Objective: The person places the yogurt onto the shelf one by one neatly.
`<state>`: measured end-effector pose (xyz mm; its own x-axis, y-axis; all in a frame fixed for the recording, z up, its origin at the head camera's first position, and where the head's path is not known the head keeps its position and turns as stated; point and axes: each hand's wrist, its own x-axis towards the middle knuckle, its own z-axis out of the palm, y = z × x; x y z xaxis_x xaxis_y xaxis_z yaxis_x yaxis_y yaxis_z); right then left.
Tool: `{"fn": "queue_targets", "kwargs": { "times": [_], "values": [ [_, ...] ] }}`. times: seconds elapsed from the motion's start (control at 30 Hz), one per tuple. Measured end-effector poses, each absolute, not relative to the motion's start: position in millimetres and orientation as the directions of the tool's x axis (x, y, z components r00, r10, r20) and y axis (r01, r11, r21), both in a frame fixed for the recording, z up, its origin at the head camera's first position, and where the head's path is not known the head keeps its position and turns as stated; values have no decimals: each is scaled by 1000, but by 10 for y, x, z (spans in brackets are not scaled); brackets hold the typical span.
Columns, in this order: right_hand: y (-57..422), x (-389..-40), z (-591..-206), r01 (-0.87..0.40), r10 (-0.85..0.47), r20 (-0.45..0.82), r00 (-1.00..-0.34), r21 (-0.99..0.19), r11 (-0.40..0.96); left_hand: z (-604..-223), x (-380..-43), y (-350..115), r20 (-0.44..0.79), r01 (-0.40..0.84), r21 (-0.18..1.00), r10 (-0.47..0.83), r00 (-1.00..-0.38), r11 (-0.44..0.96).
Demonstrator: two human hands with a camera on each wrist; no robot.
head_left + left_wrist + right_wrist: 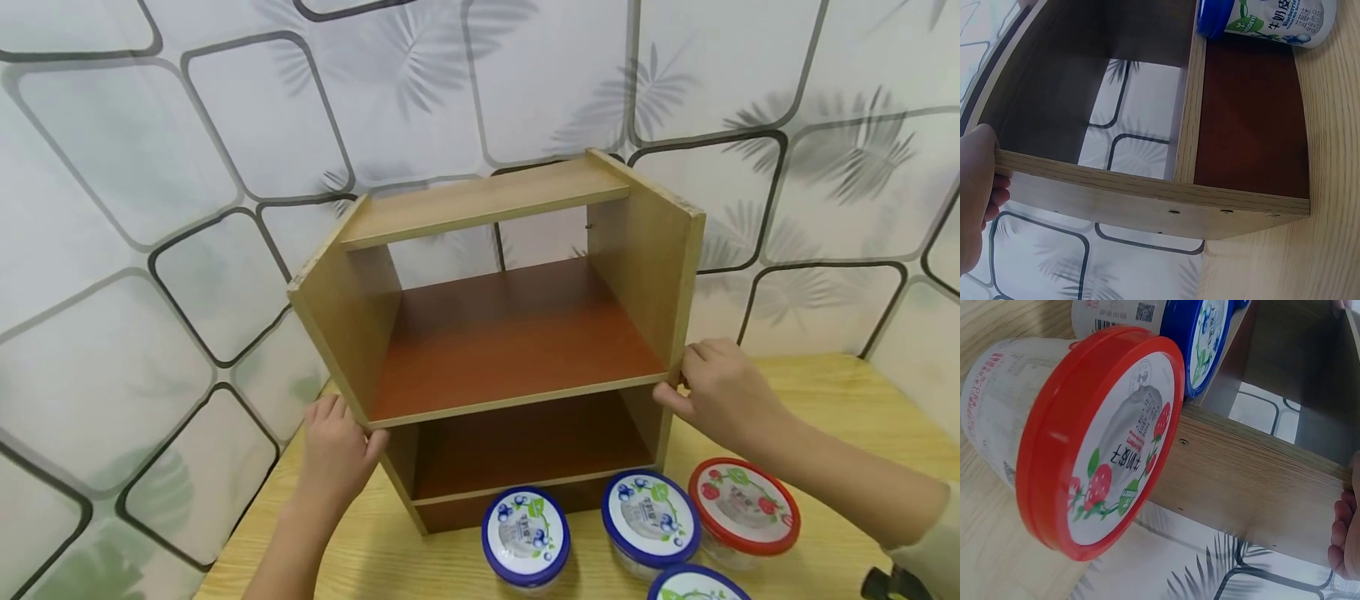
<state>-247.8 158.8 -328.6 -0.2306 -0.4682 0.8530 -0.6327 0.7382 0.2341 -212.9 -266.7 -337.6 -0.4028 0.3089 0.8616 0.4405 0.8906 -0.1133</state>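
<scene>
A small wooden shelf unit (517, 333) with reddish-brown boards and an open back stands upright on the table. My left hand (333, 446) grips its left side panel, with the thumb on the front edge by the middle board. On the other side my right hand (723, 396) holds the right panel at about the same height, thumb in front and fingers curled behind. In the left wrist view the left hand (975, 194) wraps the panel edge. Fingers of the right hand (1344, 534) show on the outer face in the right wrist view.
In front of the shelf stand tubs with blue blueberry lids, one at the middle (527, 536), one to its right (651, 517) and one at the bottom edge (697, 585). A red-lidded strawberry tub (744, 506) sits below my right forearm. A patterned wall covering (525, 75) hangs behind.
</scene>
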Motion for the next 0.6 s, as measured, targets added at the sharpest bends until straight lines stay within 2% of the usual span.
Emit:
{"fn": "queue_targets", "kwargs": {
  "times": [0.2,0.6],
  "values": [
    [1667,-2437,-3295,-627,-471,845,-252,227,745,-3371,-2168,-2603,857,455,-114,319,-404,883],
    [1865,-2367,-3320,-596,-438,871,-222,234,768,-3391,-2295,-2415,854,510,-99,336,-398,855]
  ]
}}
